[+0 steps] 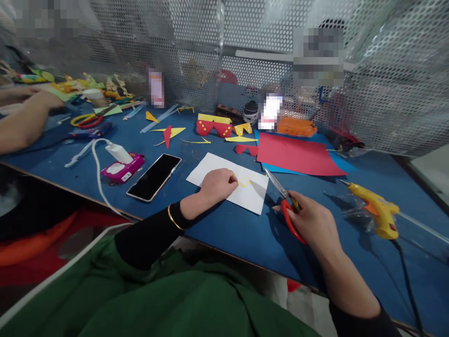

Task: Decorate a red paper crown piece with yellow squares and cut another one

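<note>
My left hand (pixel 218 184) is closed over a white sheet of paper (pixel 206 167), its fingers curled together; what they pinch, if anything, is hidden. Small yellow paper bits (pixel 243 183) lie on the sheet just right of those fingers. In my right hand (pixel 314 222) is a pair of scissors (pixel 290 220) with red handles, blades closed and pointing up and away, past the sheet's right edge. Beyond the sheet are red paper glasses (pixel 213 128) with yellow squares, smaller orange glasses (pixel 242 128) and a plain red glasses cutout (pixel 246 150).
Red card (pixel 298 152) lies on blue card at the back right. A yellow glue gun (pixel 377 208) rests at right, its cord trailing forward. A black phone (pixel 154 177) and purple power adapter (pixel 122 167) are at left. Another person's arm (pixel 28 114) reaches in far left.
</note>
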The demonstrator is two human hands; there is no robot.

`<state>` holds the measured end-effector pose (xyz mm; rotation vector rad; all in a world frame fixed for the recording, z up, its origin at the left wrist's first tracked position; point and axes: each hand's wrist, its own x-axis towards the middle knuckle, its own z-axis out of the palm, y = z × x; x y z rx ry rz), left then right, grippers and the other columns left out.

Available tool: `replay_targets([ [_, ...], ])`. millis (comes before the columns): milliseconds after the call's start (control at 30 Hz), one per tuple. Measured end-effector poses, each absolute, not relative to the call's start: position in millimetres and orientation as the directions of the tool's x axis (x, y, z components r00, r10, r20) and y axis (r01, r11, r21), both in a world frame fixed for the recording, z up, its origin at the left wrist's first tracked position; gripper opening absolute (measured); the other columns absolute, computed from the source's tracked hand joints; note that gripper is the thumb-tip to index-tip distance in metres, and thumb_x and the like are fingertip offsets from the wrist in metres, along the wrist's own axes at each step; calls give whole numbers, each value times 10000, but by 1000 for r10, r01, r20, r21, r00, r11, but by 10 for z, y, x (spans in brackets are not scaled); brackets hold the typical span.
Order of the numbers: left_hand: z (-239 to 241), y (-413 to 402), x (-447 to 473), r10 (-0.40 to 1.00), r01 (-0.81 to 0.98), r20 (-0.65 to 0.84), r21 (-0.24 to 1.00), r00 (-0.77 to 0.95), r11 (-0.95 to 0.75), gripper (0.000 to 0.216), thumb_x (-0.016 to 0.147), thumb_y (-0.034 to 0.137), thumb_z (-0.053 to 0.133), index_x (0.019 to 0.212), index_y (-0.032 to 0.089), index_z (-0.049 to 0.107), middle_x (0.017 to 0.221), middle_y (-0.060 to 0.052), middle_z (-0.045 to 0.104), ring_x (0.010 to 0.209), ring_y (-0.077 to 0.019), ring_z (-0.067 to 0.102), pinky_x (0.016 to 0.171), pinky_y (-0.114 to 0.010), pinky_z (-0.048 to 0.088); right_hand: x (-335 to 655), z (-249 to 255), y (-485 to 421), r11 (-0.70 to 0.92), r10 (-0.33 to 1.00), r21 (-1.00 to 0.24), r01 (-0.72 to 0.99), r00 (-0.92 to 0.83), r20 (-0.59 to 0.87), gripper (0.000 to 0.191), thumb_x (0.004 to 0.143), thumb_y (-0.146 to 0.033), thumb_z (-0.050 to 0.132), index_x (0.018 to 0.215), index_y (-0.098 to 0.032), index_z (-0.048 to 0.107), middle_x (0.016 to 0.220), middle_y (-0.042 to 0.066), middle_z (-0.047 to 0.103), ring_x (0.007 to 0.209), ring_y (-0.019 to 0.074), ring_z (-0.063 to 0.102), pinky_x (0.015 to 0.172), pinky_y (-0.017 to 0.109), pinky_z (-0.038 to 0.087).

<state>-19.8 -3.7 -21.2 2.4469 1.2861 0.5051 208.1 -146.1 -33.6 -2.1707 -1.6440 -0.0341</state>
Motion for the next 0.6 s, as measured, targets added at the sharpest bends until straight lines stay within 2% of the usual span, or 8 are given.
replay_targets([
  [200,-161,28,-264,853,723,120,480,508,-497,186,823,222,604,827,219,790,867,-51,796,768,-204,693,609,-315,450,2090,-352,-1456,-244,924,-279,929,310,225,530,874,-657,520,1094,-231,745,852,91,757,721,245,663,587,303,362],
  [433,-198,-41,-228,785,707,196,349,587,-616,158,825,242,644,791,212,795,876,-66,780,883,-252,665,838,-425,438,2077,-363,-1458,-220,928,-291,931,292,233,499,885,-646,517,1079,-243,738,867,81,757,745,250,685,591,302,372],
  [600,-220,-85,-212,751,702,259,267,607,-660,216,869,202,590,762,198,778,833,-73,774,876,-262,651,869,-459,414,2073,-374,-1456,-207,924,-337,918,297,240,470,884,-641,545,1097,-258,717,905,69,765,783,260,707,617,308,410],
])
